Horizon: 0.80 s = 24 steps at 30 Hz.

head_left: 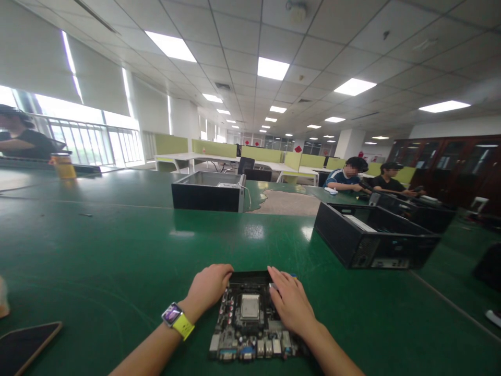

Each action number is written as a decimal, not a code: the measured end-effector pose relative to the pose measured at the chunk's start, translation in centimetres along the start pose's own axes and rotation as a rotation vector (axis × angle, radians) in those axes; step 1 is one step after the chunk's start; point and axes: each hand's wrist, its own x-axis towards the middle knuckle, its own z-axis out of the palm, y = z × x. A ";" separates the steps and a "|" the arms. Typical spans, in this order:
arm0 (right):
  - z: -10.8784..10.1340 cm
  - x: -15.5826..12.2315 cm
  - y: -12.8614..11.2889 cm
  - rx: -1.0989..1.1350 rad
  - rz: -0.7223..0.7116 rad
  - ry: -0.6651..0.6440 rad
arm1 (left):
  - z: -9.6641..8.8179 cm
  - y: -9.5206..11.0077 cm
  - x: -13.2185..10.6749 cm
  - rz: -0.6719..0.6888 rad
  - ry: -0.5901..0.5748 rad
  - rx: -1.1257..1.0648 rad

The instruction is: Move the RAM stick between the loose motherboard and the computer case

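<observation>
The left hand (209,286) held the motherboard's (249,326) edge at ten o'clock, the right hand (291,298) at two.

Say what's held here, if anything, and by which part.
The motherboard: left hand at its far left corner, right hand at its far right corner; whether gripped or merely touched is unclear.

left hand (209,287) and right hand (293,304) rest at either side of a circuit board (249,318) on a green table (129,250).
</observation>
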 end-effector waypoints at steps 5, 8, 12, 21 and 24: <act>0.2 0.1 0.2 -0.004 -0.001 0.000 | 0.1 -0.2 0.2 -0.001 -0.010 -0.002; 0.4 0.1 0.3 0.005 -0.005 0.008 | 0.3 -0.3 0.1 -0.004 -0.004 0.008; 0.4 0.1 0.3 0.011 -0.012 0.028 | 0.3 -0.6 0.1 -0.013 -0.006 0.005; 0.8 0.1 0.6 0.047 -0.020 0.044 | -1.7 5.2 -2.6 0.211 0.038 -0.050; 1.2 0.4 1.2 0.089 -0.037 0.056 | -1.0 8.9 -4.7 0.376 -0.118 -0.096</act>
